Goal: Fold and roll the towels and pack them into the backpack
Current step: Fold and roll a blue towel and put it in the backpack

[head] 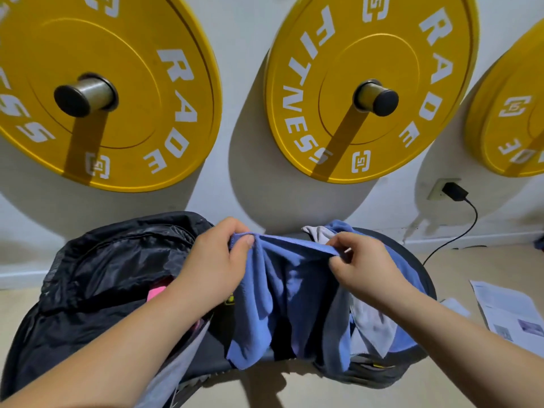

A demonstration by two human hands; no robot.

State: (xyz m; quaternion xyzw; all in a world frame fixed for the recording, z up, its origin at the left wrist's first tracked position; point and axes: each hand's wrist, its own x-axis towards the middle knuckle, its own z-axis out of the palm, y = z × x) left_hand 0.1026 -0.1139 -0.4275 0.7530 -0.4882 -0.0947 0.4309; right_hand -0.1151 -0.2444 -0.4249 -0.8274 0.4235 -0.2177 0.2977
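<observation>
- Both hands pinch the top hem of the blue microfibre towel [282, 290]. The left hand [217, 260] grips its left corner and the right hand [365, 260] the right end, thumbs over the cloth.
- That hem runs left to right across the frame's centre, taut between the hands. The rest hangs in loose pleats toward lower centre, unfolded, over a dark round surface [425, 278].
- A pale grey cloth towel [374, 325] lies crumpled right of it, partly under the right wrist.
- The open black nylon backpack [112, 260] lies at centre left, just beside the left hand, so that hand is the nearer one for packing.
- Forearms enter from the lower corners and converge, wrists raised.
- Yellow weight plates [368, 83] hang on the wall above, and printed sheets [512, 313] lie at lower right.
</observation>
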